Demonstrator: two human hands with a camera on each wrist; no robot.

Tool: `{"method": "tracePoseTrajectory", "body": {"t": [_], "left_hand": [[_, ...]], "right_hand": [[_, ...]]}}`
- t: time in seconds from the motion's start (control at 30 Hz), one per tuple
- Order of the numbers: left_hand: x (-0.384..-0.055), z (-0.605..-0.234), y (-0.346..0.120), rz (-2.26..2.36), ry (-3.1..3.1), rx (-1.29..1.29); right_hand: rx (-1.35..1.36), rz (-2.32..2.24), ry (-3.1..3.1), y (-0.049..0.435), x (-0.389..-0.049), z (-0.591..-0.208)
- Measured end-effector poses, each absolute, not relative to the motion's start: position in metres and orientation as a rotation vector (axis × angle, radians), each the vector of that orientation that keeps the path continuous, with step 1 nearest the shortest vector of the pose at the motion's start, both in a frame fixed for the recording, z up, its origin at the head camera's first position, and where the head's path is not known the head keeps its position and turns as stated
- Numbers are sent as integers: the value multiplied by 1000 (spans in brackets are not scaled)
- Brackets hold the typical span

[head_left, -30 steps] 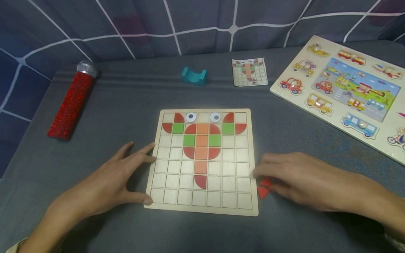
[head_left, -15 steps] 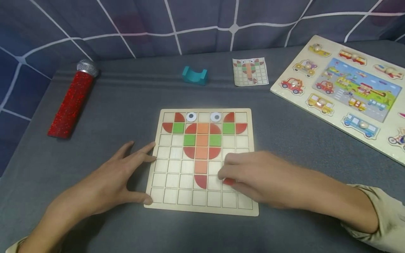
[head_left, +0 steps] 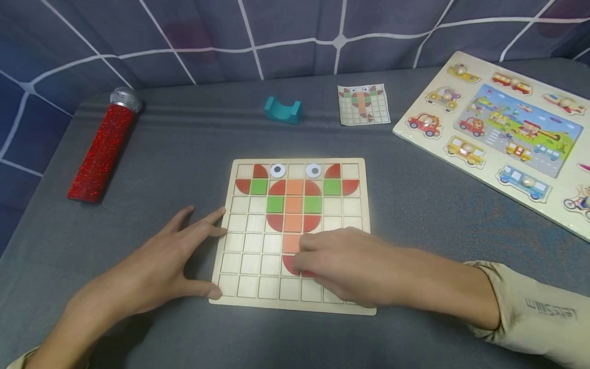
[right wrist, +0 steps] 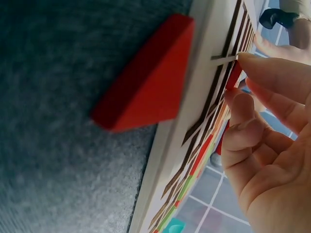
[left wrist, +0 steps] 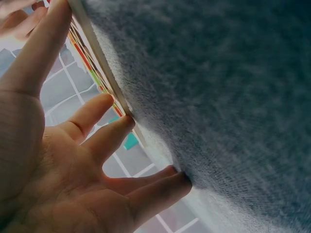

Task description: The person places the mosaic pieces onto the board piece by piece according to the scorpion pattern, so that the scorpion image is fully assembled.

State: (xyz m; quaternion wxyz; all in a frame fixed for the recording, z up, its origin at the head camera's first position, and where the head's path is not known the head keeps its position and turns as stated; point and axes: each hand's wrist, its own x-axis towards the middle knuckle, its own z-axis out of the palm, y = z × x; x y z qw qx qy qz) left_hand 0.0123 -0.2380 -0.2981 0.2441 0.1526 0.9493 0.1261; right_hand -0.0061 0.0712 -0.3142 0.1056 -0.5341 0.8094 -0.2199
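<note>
A pale wooden grid board [head_left: 251, 264] lies on the table, bearing red quarter circles, green and orange squares and two googly eyes [head_left: 278, 170]. My left hand [head_left: 168, 261] is spread along its left side, with fingertips and thumb against the edge. Over the lower middle of the board, my right hand [head_left: 350, 264] pinches a red triangle piece [right wrist: 234, 75] between thumb and fingers. That piece is right beside the lowest red quarter circle [head_left: 290, 264], mostly hidden from the head view. Another red triangle [right wrist: 150, 82] lies on the table at the board's right edge, hidden behind my right hand in the head view.
A small printed card [head_left: 364, 105] showing a similar pattern lies behind the board, near a teal arch-shaped block [head_left: 283, 111]. At the left is a red glittery toy microphone [head_left: 103, 148]. A vehicle peg puzzle [head_left: 493, 179] occupies the right. A tiled-pattern cloth [head_left: 295, 31] hangs behind.
My right hand has picked up one red triangle from beside the board and carried it left to the lower middle cells. The left hand has stayed at the board's edge.
</note>
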Motion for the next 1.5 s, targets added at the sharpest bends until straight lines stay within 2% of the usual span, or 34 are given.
{"method": "tracePoseTrajectory", "body": {"t": [1.2, 1.5], "left_hand": [[11, -301, -237, 328, 2600, 398], [11, -300, -237, 338, 2603, 400]], "right_hand": [[-1443, -716, 2313, 75, -7, -309], [-1451, -762, 2370, 93, -8, -312]]}}
